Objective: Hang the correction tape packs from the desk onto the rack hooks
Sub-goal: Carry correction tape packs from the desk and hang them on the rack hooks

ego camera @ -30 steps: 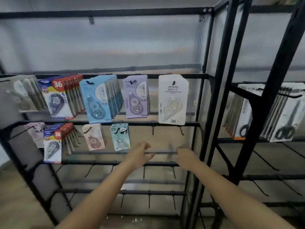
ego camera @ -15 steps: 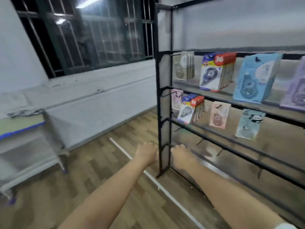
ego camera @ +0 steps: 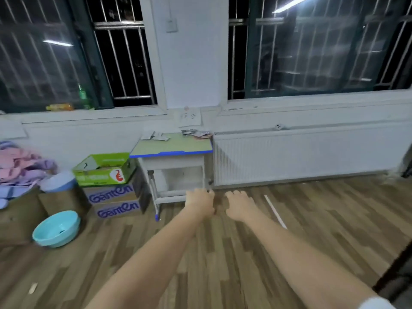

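A small desk with a green top and blue front edge stands against the wall under the windows. Several correction tape packs lie at its back left, and more packs at its back right. My left hand and my right hand are stretched out side by side in front of me, well short of the desk, fingers loosely curled and holding nothing. Of the rack only a dark edge shows at the lower right.
Stacked cardboard boxes with a green box on top stand left of the desk. A light blue basin lies on the wooden floor. A white radiator runs along the wall to the right. Clothes are piled far left.
My view has swung left from the rack, past the window wall, to face the desk. Both hands stayed stretched out in front, holding nothing.
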The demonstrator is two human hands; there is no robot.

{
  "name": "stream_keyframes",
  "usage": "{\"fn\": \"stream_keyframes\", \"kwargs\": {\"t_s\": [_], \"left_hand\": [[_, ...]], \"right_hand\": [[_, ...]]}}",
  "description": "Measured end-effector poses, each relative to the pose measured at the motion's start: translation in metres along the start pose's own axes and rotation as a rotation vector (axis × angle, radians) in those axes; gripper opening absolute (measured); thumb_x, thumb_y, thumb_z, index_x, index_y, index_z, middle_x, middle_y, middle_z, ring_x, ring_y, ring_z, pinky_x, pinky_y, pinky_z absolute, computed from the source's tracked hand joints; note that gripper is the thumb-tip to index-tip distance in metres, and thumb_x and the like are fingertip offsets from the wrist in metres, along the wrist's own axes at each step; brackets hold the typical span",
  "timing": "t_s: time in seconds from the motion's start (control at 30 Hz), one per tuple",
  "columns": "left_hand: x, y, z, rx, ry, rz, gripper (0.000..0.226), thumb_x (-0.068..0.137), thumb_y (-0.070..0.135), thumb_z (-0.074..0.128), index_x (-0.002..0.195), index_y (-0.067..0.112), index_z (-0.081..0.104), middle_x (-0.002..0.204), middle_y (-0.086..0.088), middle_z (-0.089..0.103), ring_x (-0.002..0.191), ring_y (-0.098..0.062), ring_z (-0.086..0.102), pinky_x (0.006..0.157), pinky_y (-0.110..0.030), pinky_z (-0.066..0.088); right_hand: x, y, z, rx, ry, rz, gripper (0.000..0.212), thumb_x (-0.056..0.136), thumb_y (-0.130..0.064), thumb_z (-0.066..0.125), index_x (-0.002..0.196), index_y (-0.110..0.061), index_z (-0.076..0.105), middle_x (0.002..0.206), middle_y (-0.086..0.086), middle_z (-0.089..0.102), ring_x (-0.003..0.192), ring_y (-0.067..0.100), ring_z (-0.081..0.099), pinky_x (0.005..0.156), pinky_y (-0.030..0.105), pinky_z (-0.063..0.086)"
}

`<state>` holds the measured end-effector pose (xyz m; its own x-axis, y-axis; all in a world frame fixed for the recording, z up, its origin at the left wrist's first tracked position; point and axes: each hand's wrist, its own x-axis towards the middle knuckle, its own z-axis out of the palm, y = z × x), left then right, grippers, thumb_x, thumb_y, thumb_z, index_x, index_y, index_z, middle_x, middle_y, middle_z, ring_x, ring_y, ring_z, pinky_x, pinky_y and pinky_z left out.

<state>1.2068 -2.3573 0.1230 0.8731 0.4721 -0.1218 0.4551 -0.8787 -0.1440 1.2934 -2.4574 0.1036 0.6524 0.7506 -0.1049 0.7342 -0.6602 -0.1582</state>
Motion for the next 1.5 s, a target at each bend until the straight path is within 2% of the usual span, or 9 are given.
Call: {"fn": "stream_keyframes", "kwargs": {"t_s": [0.27, 0.4, 0.57, 0.73, 0.93, 1.17, 1.33, 1.5], "left_hand": [[0.151, -0.175, 0.026, -0.066, -0.073, -0.21, 0.045, 0.097, 0.038, 0.046, 0.134, 0.013, 0.044, 0.136, -0.011, 0.046, 0.127, -0.03, 0.043, 0.099, -0.043, 0.037], [0.239, -0.258, 0.016, -0.137, -0.053, -0.288, 0.046, 0.095, 0.037, 0.047, 0.135, 0.014, 0.044, 0.137, -0.011, 0.047, 0.127, -0.029, 0.042, 0.101, -0.041, 0.035], [0.33, -0.345, 0.027, -0.131, -0.104, -0.319, 0.056, 0.095, 0.051, 0.045, 0.137, 0.014, 0.04, 0.138, -0.012, 0.045, 0.129, -0.03, 0.04, 0.101, -0.044, 0.035], [0.443, -0.44, 0.05, -0.148, -0.143, -0.348, 0.051, 0.096, 0.044, 0.046, 0.136, 0.013, 0.04, 0.137, -0.011, 0.045, 0.128, -0.03, 0.041, 0.1, -0.043, 0.037], [0.586, -0.555, 0.06, -0.125, -0.148, -0.346, 0.052, 0.095, 0.045, 0.044, 0.139, 0.016, 0.038, 0.138, -0.009, 0.044, 0.129, -0.027, 0.041, 0.101, -0.04, 0.035], [0.729, -0.626, 0.109, -0.173, -0.241, -0.326, 0.049, 0.096, 0.044, 0.043, 0.138, 0.019, 0.039, 0.136, -0.005, 0.046, 0.127, -0.024, 0.042, 0.098, -0.038, 0.037], [0.827, -0.666, 0.134, -0.194, -0.236, -0.357, 0.047, 0.097, 0.038, 0.041, 0.135, 0.011, 0.038, 0.135, -0.007, 0.044, 0.125, -0.024, 0.042, 0.095, -0.037, 0.038], [0.901, -0.698, 0.155, -0.298, -0.181, -0.461, 0.053, 0.096, 0.028, 0.043, 0.144, 0.009, 0.028, 0.151, -0.004, 0.024, 0.13, -0.023, 0.038, 0.097, -0.037, 0.037]], "right_hand": [[0.235, -0.087, -0.003, -0.035, -0.087, -0.137, 0.05, 0.093, -0.031, 0.052, 0.138, -0.013, 0.04, 0.14, 0.013, 0.044, 0.129, 0.032, 0.041, 0.104, 0.041, 0.039], [0.361, -0.121, -0.025, -0.038, -0.082, -0.179, 0.049, 0.091, -0.025, 0.05, 0.138, -0.015, 0.042, 0.14, 0.013, 0.048, 0.127, 0.032, 0.045, 0.106, 0.038, 0.038], [0.49, -0.169, -0.015, -0.043, -0.145, -0.234, 0.05, 0.09, -0.029, 0.052, 0.138, -0.017, 0.044, 0.14, 0.014, 0.047, 0.126, 0.031, 0.046, 0.105, 0.039, 0.04], [0.624, -0.212, 0.007, -0.086, -0.193, -0.247, 0.05, 0.094, -0.023, 0.045, 0.143, -0.016, 0.035, 0.142, 0.011, 0.041, 0.132, 0.031, 0.035, 0.105, 0.04, 0.034], [0.789, -0.254, 0.008, -0.007, -0.195, -0.177, 0.049, 0.093, -0.022, 0.047, 0.141, -0.018, 0.037, 0.141, 0.009, 0.04, 0.131, 0.029, 0.035, 0.104, 0.038, 0.035], [0.936, -0.268, 0.038, 0.026, -0.286, -0.112, 0.053, 0.092, -0.026, 0.05, 0.142, -0.017, 0.036, 0.141, 0.009, 0.04, 0.132, 0.027, 0.035, 0.104, 0.037, 0.035], [1.048, -0.274, 0.058, 0.048, -0.273, -0.09, 0.05, 0.092, -0.029, 0.052, 0.137, -0.011, 0.039, 0.14, 0.012, 0.041, 0.129, 0.029, 0.037, 0.101, 0.034, 0.037], [1.12, -0.29, 0.084, 0.034, -0.253, -0.115, 0.054, 0.091, -0.026, 0.05, 0.139, -0.009, 0.033, 0.143, 0.01, 0.036, 0.132, 0.027, 0.033, 0.105, 0.036, 0.034]]}}
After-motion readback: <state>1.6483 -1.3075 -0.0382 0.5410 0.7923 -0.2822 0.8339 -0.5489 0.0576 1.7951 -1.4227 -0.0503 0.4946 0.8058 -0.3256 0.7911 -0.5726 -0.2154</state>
